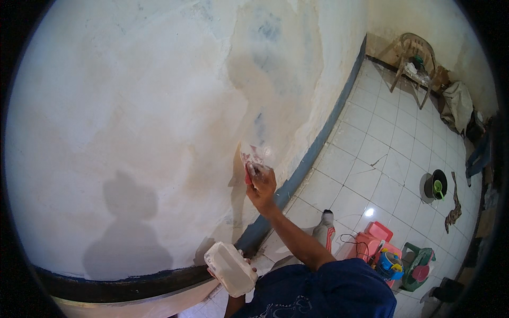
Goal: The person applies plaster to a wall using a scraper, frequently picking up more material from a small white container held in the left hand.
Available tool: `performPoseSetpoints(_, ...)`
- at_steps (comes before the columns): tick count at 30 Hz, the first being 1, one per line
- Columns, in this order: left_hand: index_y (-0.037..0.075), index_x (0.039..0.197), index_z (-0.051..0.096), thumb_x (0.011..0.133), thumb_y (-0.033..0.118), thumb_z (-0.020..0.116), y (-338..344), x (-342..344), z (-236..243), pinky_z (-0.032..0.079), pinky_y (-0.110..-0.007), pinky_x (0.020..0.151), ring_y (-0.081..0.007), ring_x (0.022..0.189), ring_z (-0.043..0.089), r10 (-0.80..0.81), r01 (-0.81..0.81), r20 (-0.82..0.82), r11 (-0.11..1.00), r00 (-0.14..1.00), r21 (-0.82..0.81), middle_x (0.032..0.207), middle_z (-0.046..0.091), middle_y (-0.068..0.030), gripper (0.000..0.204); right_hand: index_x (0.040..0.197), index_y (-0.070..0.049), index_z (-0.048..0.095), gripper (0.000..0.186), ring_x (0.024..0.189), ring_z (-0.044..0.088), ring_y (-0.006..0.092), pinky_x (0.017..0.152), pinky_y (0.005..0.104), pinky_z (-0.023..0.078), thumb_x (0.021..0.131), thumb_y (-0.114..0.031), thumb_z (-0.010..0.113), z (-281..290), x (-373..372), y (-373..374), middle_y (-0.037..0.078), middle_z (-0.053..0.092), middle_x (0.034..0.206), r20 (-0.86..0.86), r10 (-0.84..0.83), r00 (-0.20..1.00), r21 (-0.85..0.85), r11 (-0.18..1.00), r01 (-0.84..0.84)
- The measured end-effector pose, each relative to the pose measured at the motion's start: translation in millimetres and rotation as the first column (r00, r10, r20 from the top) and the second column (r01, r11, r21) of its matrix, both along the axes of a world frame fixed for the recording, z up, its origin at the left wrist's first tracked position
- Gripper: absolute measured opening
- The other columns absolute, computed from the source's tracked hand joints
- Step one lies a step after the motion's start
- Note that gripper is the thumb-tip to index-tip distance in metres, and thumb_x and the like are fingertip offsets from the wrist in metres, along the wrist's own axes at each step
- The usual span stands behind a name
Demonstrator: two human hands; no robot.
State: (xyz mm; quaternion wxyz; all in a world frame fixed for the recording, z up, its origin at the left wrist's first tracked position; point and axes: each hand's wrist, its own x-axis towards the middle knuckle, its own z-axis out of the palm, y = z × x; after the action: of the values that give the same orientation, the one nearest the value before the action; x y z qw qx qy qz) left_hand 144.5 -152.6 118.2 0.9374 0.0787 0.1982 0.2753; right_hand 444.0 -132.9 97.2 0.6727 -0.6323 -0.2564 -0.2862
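My right hand (262, 190) grips a red putty spreader (249, 159) smeared with white paste, its blade flat against the wall (175, 132). White smudges coat the fingers. Low in front of my body, my left hand (254, 271) holds up a white rectangular tub (237, 267) from beneath, with only some fingers showing at its edges. Pale paste lies in the tub and crusts its rim. Around the spreader the wall carries a large beige patch (281, 79) with bluish stains and uneven edges; whiter coating covers the area to the left.
A blue skirting band (313, 153) edges the white tiled floor (366, 159). Rightward stand a black bucket (428, 186) with a green dipper, pink-red boxes (371, 241) with a cable, and a green stool (416, 278). A dirty chair (416, 63) and pale sack (457, 106) sit far off.
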Motion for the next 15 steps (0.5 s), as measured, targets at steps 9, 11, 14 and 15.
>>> performPoseSetpoints(9, 0.019, 0.147, 0.029, 0.072, 0.086, 0.045, 10, -17, -21, 0.042, -0.073, 0.082, -0.0483, 0.113, 0.047, -0.054, 0.057, 0.092, 0.998, 0.994, -0.026, 0.138, 0.041, -0.0216, 0.102, 0.110, -0.003, 0.067, 0.040, 0.087, 0.061, 0.0347, 0.073, 0.0411, 0.050, 0.070, -0.002, 0.066, -5, -33, -25, 0.014, 0.062, 0.102, 0.098, 0.173, 0.980, 0.010, 0.985, -0.174)
performPoseSetpoints(11, 0.020, 0.148, 0.030, 0.073, 0.085, 0.047, 12, -17, -24, 0.039, -0.075, 0.088, -0.0501, 0.118, 0.045, -0.074, 0.083, 0.149, 0.995, 0.986, -0.055, 0.142, 0.037, -0.0200, 0.100, 0.107, -0.003, 0.068, 0.035, 0.084, 0.061, 0.0338, 0.071, 0.0403, 0.050, 0.072, 0.000, 0.066, -7, -13, -32, 0.014, 0.063, 0.098, 0.066, 0.032, 0.997, 0.005, 0.999, -0.033)
performPoseSetpoints(14, 0.022, 0.146, 0.031, 0.070, 0.089, 0.044, 6, -18, -22, 0.043, -0.070, 0.078, -0.0463, 0.112, 0.047, -0.014, 0.017, 0.056, 0.999, 0.998, -0.050, 0.135, 0.044, -0.0201, 0.102, 0.096, -0.001, 0.068, 0.021, 0.077, 0.060, 0.0289, 0.065, 0.0369, 0.049, 0.077, 0.005, 0.069, 12, 38, -32, 0.012, 0.063, 0.094, -0.060, -0.255, 0.965, 0.023, 0.966, 0.257)
performPoseSetpoints(15, 0.021, 0.145, 0.032, 0.070, 0.089, 0.044, 4, -15, -19, 0.044, -0.069, 0.077, -0.0462, 0.110, 0.048, -0.004, 0.005, 0.039, 0.999, 0.999, -0.041, 0.133, 0.045, -0.0203, 0.102, 0.097, -0.002, 0.069, 0.024, 0.079, 0.059, 0.0280, 0.068, 0.0368, 0.049, 0.075, 0.007, 0.069, 14, 55, -26, 0.012, 0.063, 0.098, -0.034, -0.305, 0.952, 0.056, 0.950, 0.307)
